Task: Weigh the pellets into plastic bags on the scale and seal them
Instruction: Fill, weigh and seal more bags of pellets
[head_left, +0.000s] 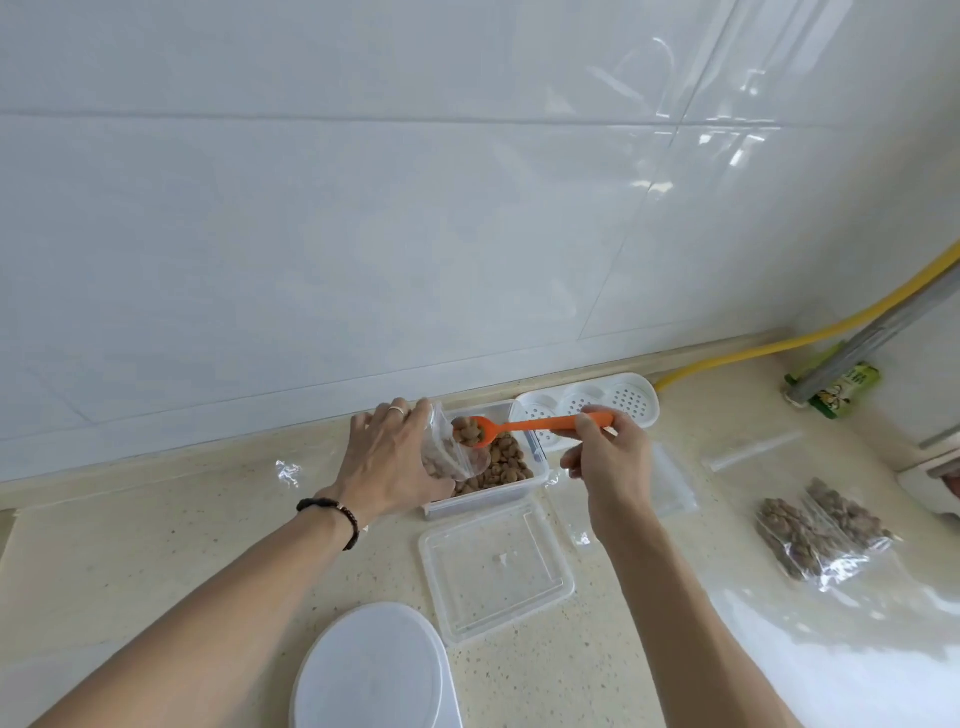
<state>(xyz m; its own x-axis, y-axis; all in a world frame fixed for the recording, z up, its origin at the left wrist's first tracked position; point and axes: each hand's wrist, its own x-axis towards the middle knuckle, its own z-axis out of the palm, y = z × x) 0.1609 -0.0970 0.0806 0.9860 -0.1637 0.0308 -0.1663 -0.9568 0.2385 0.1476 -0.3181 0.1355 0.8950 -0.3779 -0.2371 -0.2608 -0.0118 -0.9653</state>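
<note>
Left hand (392, 457) grips a small clear plastic bag (451, 451) at its open mouth, over the clear container (488, 491) of brown pellets (501, 465).

Right hand (605, 457) pinches the handle of an orange spoon (514, 427); the bowl of the spoon carries pellets just at the mouth of the bag. Some pellets are already inside the bag. On the counter (156, 530), a clear lid (496, 566) lies in front of the container, a white round object (371, 670) is nearer, and two filled bags (818, 525) lie well apart to the right. A white perforated tray (623, 397) stands by the wall.
</note>
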